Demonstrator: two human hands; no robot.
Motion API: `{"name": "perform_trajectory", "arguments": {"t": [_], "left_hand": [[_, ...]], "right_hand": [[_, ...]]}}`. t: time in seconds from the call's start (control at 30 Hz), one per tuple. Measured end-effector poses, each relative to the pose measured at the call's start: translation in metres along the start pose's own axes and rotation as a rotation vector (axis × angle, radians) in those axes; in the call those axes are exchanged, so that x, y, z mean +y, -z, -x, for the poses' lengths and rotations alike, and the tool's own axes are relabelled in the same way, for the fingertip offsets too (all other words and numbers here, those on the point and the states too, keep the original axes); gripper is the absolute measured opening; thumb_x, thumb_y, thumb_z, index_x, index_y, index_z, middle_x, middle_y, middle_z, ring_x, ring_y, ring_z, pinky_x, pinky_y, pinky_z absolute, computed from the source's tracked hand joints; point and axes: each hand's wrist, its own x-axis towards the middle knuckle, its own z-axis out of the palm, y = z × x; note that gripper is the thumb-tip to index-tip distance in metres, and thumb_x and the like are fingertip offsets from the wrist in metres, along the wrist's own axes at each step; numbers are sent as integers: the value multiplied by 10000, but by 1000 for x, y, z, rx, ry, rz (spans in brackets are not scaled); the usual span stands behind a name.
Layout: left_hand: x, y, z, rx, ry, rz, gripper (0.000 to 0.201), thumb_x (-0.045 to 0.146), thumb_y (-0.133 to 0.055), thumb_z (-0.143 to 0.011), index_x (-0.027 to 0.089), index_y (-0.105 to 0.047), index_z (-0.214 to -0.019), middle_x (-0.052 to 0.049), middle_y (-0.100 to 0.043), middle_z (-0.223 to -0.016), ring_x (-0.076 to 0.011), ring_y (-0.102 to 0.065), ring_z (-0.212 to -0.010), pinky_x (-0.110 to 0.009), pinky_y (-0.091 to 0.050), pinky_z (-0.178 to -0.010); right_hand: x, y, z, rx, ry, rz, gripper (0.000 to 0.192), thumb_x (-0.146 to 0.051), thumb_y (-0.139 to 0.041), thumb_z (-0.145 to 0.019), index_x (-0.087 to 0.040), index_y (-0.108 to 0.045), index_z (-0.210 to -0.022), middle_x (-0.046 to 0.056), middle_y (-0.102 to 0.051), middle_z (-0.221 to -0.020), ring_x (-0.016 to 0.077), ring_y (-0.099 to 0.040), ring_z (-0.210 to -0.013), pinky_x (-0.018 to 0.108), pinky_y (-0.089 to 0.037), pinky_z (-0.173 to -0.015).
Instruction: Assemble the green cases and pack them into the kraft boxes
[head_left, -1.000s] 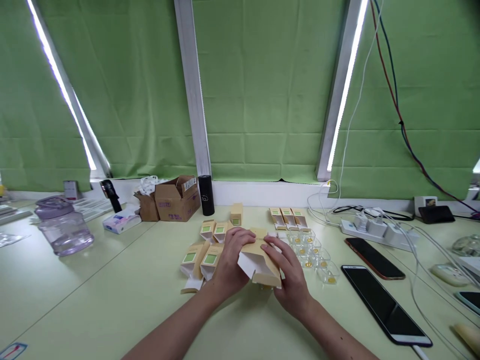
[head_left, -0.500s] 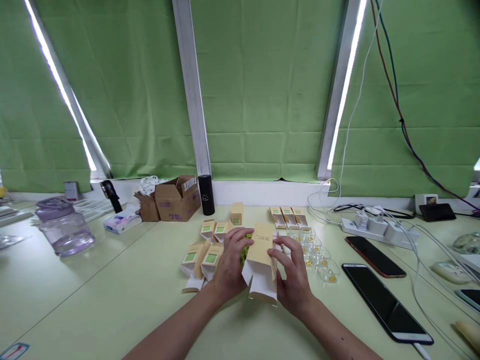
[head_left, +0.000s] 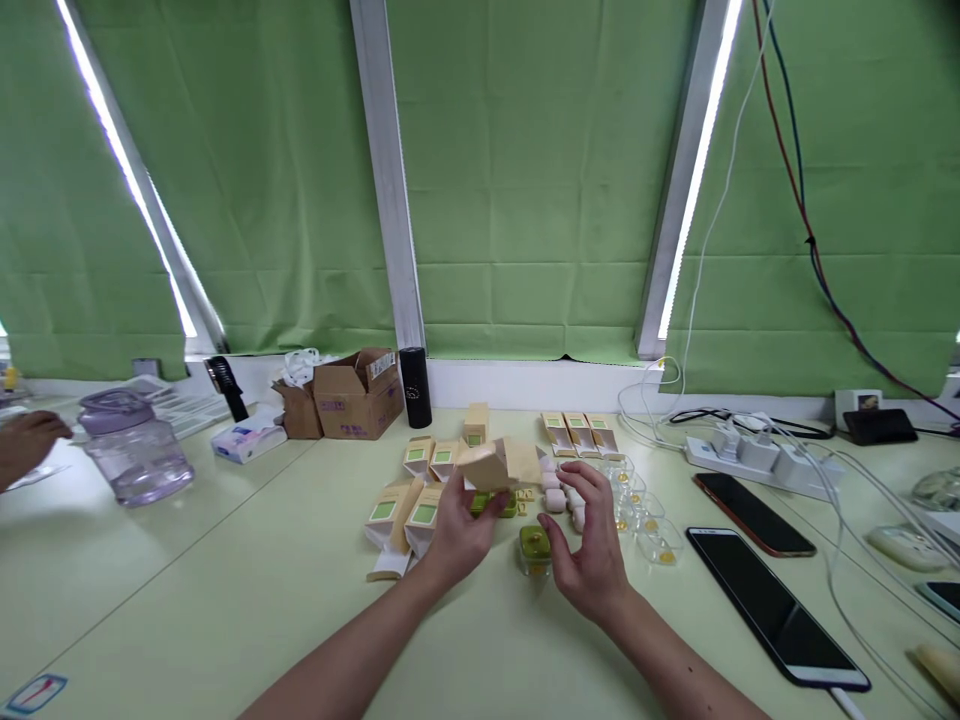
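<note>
Head view, desk scene. L hand (head_left: 461,530) grips a small tan cardboard carton (head_left: 499,466), fingers closed round its near end, lifting it tilted above the pale green table (head_left: 225,580). R hand (head_left: 592,545) is loosely open, fingers curved, holding nothing; thumb just beside a small clear plastic case with green insert (head_left: 534,550) standing on the table between both hands. A second green-filled case (head_left: 495,503) lies under the lifted carton, partly hidden. Small pinkish-white pieces (head_left: 559,495) lie scattered just behind R hand. Left of L hand: cluster of tan cartons with green windows (head_left: 409,510), flaps open. Behind R hand: row of three flat tan cartons (head_left: 579,434) and clear empty cases with yellow dots (head_left: 645,525). Far right: black smartphone (head_left: 772,610), white power strip (head_left: 757,455). Far left: clear purple-tinted jug (head_left: 131,450), brown cardboard box (head_left: 356,395), black cylinder (head_left: 415,374), and another person's hand (head_left: 26,445) at frame edge
</note>
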Motion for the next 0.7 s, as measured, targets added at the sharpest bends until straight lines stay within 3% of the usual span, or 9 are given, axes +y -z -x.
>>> {"name": "perform_trajectory", "arguments": {"t": [0.17, 0.37, 0.57, 0.7], "left_hand": [[9, 3, -4, -71, 93, 36, 465, 446, -762, -927, 164, -670, -1285, -158, -725, -1275, -297, -687, -1190, -409, -544, -1058], [14, 0, -6, -79, 162, 160, 580, 479, -739, -944, 159, -604, -1409, -161, -697, -1351, -302, -639, -1301, -435, -506, -1133], [11, -2, -4, -72, 164, 173, 583, 497, -752, -937, 201, -567, -1404, -131, -710, -1272, -254, -683, -1190, -372, -557, -1031], [10, -2, -5, -95, 190, 164, 544, 502, -746, -942, 215, -558, -1364, -112, -714, -1191, -225, -693, -1103, -341, -559, -958]], "right_hand": [[1, -1, 1, -20, -33, -15, 490, -155, -583, -965, -268, -463, -1426, 159, -504, -1381, 352, -500, -1343, 627, -480, -1091], [0, -1, 1, -79, -70, -53, 489, -178, -542, -997, -295, -466, -1465, 149, -482, -1434, 346, -490, -1389, 627, -493, -1110], [0, -1, 1, -121, -83, -76, 493, -178, -472, -1040, -343, -476, -1505, 138, -430, -1507, 343, -454, -1463, 621, -497, -1131], [-1, -2, 2, -177, -117, -125, 462, -181, -423, -1067, -364, -538, -1476, 126, -385, -1559, 322, -533, -1416, 560, -550, -1098]]}}
